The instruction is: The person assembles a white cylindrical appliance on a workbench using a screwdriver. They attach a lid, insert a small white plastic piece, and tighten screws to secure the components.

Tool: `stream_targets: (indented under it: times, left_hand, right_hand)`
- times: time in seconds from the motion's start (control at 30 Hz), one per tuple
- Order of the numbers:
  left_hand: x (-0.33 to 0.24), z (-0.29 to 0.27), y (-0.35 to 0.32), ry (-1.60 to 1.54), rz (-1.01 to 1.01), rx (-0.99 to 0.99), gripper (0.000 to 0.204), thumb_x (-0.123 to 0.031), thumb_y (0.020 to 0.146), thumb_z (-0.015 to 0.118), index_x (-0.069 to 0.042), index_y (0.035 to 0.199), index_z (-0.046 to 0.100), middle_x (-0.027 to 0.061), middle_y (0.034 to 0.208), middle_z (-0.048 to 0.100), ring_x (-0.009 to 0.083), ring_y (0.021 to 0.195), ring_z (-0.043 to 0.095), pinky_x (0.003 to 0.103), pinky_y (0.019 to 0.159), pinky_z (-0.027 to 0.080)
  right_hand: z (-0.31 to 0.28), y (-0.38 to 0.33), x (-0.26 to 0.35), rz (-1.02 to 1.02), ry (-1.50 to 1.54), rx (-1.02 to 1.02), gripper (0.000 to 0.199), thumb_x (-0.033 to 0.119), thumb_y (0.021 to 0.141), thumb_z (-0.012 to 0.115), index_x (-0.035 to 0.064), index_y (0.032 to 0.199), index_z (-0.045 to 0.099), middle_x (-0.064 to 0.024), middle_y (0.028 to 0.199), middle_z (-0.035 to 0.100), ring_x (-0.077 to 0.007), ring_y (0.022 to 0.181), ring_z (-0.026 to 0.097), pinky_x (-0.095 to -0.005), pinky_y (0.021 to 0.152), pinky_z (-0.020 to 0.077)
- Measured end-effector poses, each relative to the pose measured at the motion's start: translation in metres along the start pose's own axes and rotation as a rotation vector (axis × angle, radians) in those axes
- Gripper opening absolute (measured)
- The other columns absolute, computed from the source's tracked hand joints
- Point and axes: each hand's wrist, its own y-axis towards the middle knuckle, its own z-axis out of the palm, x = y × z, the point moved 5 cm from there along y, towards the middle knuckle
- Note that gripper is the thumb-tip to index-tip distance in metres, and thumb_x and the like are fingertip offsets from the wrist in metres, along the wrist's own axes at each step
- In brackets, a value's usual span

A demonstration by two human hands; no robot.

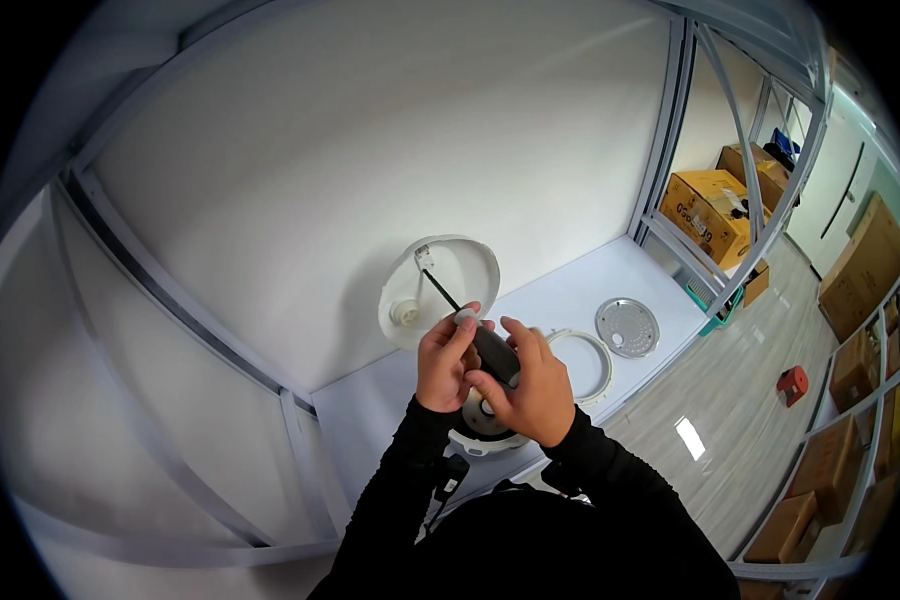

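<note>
White-walled work bay beside a storeroom of cardboard boxes

A plain white wall (370,150) fills most of the view, crossed by pale grey metal frame bars (170,290) that slant down its left side and rise as uprights (660,130) at the right. Below it runs a white counter (610,280). Beyond the frame on the right, a pale wood-look floor (730,400) catches a bright patch of reflected light (690,438), with a small red object (792,384) standing on it. Brown cardboard boxes (705,210) sit on a shelf behind the uprights, and more cardboard boxes (855,270) fill metal racking along the far right edge.
</note>
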Motion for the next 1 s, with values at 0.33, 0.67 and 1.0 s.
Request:
stream_targets:
  times: [0.33, 0.67, 1.0]
  left_hand:
    - [-0.002, -0.007, 0.005, 0.016, 0.077, -0.098, 0.03, -0.019, 0.101, 0.063, -0.001, 0.126, 0.061, -0.0042, 0.08, 0.059, 0.0007, 0.049, 0.035, 0.02, 0.044, 0.027]
    - [-0.012, 0.001, 0.001, -0.062, 0.022, -0.029, 0.031, -0.019, 0.102, 0.062, -0.003, 0.128, 0.06, 0.0029, 0.097, 0.066, 0.0094, 0.074, 0.064, 0.022, 0.059, 0.048]
    - [-0.006, -0.007, 0.005, 0.013, 0.019, -0.092, 0.036, -0.019, 0.099, 0.067, 0.0, 0.129, 0.061, -0.0022, 0.085, 0.063, -0.0008, 0.049, 0.033, 0.02, 0.044, 0.026]
  right_hand:
    - [0.003, 0.006, 0.001, -0.228, -0.024, -0.12, 0.044, 0.01, 0.081, 0.08, -0.0001, 0.119, 0.059, -0.0193, 0.105, 0.062, -0.0389, 0.083, 0.067, -0.0421, 0.068, 0.0558]
    - [0.005, 0.005, -0.004, -0.161, 0.045, -0.167, 0.041, 0.004, 0.077, 0.081, 0.0021, 0.113, 0.062, -0.0171, 0.106, 0.062, -0.0338, 0.083, 0.065, -0.0385, 0.069, 0.0543]
    - [0.002, 0.004, -0.006, 0.046, 0.21, -0.066, 0.041, 0.01, 0.078, 0.081, -0.0002, 0.113, 0.063, -0.019, 0.107, 0.063, -0.0358, 0.085, 0.067, -0.0393, 0.07, 0.0548]
